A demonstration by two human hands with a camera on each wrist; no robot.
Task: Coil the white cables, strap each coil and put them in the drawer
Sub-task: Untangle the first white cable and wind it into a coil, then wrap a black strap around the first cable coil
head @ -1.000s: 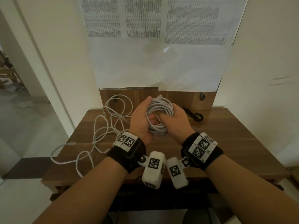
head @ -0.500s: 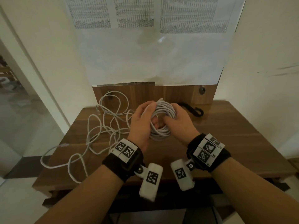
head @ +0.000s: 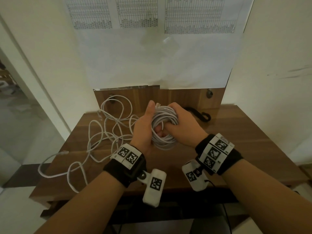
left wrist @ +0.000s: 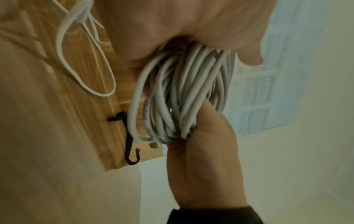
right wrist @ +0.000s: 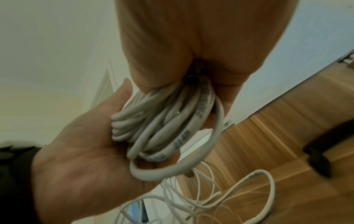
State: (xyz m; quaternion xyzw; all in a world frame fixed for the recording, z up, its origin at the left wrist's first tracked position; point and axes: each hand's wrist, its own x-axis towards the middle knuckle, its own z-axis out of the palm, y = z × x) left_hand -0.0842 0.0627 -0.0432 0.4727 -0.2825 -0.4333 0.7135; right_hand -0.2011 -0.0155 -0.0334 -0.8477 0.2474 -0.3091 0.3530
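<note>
A tight coil of white cable (head: 164, 127) is held upright above the wooden table (head: 236, 132) between both hands. My left hand (head: 145, 125) cups the coil's left side, fingers through its middle, thumb raised by the cable's plug (head: 157, 105). My right hand (head: 182, 122) grips the coil's right side, fingers curled over the strands. The coil (left wrist: 182, 97) shows close in the left wrist view, and the coil (right wrist: 168, 125) fills the right wrist view. A second loose white cable (head: 104, 132) sprawls over the table's left part. A black strap (head: 199, 114) lies behind my right hand.
The table's raised wooden back panel (head: 185, 97) stands against the wall under a large paper sheet (head: 157, 53). The loose cable's end (head: 50, 173) hangs past the table's left edge. A doorway opens at the left.
Both hands turned the coil more upright and drew slightly nearer; the left thumb rose beside the plug. The camera moved, shifting the view down.
</note>
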